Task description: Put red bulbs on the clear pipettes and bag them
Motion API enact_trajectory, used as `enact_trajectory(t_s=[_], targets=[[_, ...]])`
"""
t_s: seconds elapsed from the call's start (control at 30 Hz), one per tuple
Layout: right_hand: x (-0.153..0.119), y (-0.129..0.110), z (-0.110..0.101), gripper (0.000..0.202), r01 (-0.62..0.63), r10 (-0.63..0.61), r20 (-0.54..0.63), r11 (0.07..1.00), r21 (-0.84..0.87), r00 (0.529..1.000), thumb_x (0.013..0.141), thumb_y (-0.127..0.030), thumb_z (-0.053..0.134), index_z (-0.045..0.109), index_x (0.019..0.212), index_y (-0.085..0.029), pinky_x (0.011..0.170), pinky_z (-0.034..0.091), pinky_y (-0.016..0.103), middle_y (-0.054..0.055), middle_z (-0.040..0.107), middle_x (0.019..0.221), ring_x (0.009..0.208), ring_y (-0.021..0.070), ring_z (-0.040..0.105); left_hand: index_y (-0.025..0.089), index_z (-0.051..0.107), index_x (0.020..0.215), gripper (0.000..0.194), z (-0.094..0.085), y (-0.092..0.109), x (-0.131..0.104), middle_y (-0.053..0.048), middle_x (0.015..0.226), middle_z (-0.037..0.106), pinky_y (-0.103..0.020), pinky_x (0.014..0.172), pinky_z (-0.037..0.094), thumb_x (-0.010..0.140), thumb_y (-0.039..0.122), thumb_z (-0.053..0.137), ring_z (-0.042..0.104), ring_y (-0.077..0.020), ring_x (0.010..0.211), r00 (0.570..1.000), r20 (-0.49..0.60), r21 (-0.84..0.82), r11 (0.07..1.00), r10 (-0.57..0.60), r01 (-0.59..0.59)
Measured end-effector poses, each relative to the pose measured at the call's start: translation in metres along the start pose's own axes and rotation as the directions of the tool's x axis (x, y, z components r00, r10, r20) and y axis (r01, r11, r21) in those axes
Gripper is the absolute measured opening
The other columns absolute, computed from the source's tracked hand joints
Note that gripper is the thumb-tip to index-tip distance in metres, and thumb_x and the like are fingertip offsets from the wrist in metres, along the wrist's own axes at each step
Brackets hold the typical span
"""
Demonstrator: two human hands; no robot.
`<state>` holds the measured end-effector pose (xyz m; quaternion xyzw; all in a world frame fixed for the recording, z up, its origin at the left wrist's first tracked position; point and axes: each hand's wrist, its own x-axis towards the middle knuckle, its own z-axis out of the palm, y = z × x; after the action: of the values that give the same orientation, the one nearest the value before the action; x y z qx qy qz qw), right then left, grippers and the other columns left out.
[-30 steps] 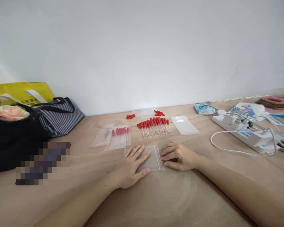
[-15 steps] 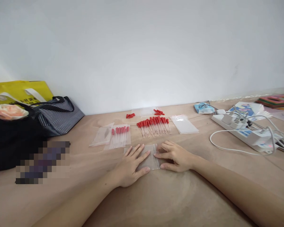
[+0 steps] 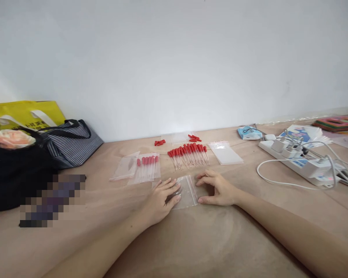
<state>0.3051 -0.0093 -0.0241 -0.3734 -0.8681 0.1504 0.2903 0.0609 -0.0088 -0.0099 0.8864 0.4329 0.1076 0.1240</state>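
Observation:
A clear zip-lock bag point(image 3: 185, 193) lies flat on the wooden table, its seal strip to the right. Over the bag's left part rests my left hand point(image 3: 162, 199), fingers stretched out and pressing on the plastic. My right hand point(image 3: 216, 189) is at the bag's right edge, thumb and fingers apart in a curve, with the thumb near the lower right corner. Just beyond both hands, a row of droppers point(image 3: 188, 152) with red bulbs and clear tubes is laid out. To the left, several red-bulbed droppers point(image 3: 147, 162) are inside another clear bag.
A stack of zip-lock bags point(image 3: 226, 153) lies at right of the droppers. Loose red bulbs point(image 3: 159, 142) sit near the wall. A power strip point(image 3: 295, 162) with white cables is on the right. Striped point(image 3: 75, 143) and yellow bags point(image 3: 31, 112) stand at left.
My right hand's fingers have come off the bag's seal strip and spread at its right edge. My left hand's fingers have drawn closer together, and the bag's plastic has bulged beside them.

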Motion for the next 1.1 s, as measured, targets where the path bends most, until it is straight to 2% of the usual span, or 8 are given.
enact_trajectory(t_s=[0.13,0.37,0.6,0.83,1.1], targets=[[0.000,0.001,0.002,0.041,0.033,-0.033,-0.004,0.999,0.014,0.999,0.065,-0.045,0.063,0.060,0.099,-0.021,0.084,0.038,0.039,0.009,0.051,0.105,0.097,0.0213,0.049,0.023,0.051,0.117,0.036,0.004,-0.003,0.002,-0.002,0.125,0.047,-0.044,0.100,0.027,0.086,0.036,0.037,0.035,-0.0211,0.121,0.998,-0.060,-0.038,0.999,-0.004,0.002],[0.003,-0.003,0.002,0.037,0.148,-0.150,0.020,0.987,0.054,0.989,0.070,-0.038,0.061,0.059,0.104,-0.024,0.082,0.039,0.037,0.008,0.053,0.104,0.095,0.0198,0.049,0.023,0.051,0.116,0.035,0.007,-0.006,0.001,-0.002,0.124,0.047,-0.046,0.099,0.028,0.086,0.035,0.039,0.035,-0.0219,0.121,0.997,-0.080,-0.057,0.998,0.015,-0.020],[0.005,-0.003,0.004,0.033,0.200,-0.196,-0.050,0.976,0.087,0.979,0.072,-0.031,0.060,0.058,0.103,-0.021,0.076,0.042,0.034,0.008,0.058,0.096,0.088,0.0178,0.052,0.024,0.052,0.114,0.033,0.005,-0.004,0.001,-0.002,0.123,0.048,-0.046,0.099,0.028,0.086,0.034,0.039,0.036,-0.0221,0.120,0.996,-0.084,-0.060,0.998,0.011,-0.016],[0.006,-0.003,0.006,0.036,0.231,-0.225,-0.081,0.970,0.070,0.971,0.073,-0.029,0.059,0.056,0.108,-0.021,0.076,0.042,0.033,0.008,0.059,0.097,0.087,0.0171,0.054,0.024,0.052,0.114,0.033,0.005,-0.004,0.001,-0.001,0.123,0.049,-0.047,0.099,0.027,0.085,0.034,0.041,0.036,-0.0222,0.120,0.997,-0.081,-0.064,0.998,0.003,-0.008],[0.010,-0.013,0.005,0.037,0.275,-0.275,0.057,0.961,0.004,0.960,0.072,-0.035,0.057,0.056,0.105,-0.020,0.082,0.038,0.037,0.009,0.058,0.103,0.096,0.0198,0.051,0.023,0.052,0.115,0.034,0.003,-0.001,0.000,-0.001,0.124,0.049,-0.045,0.100,0.026,0.085,0.034,0.040,0.036,-0.0220,0.120,0.996,-0.086,-0.055,0.999,-0.006,0.001]])
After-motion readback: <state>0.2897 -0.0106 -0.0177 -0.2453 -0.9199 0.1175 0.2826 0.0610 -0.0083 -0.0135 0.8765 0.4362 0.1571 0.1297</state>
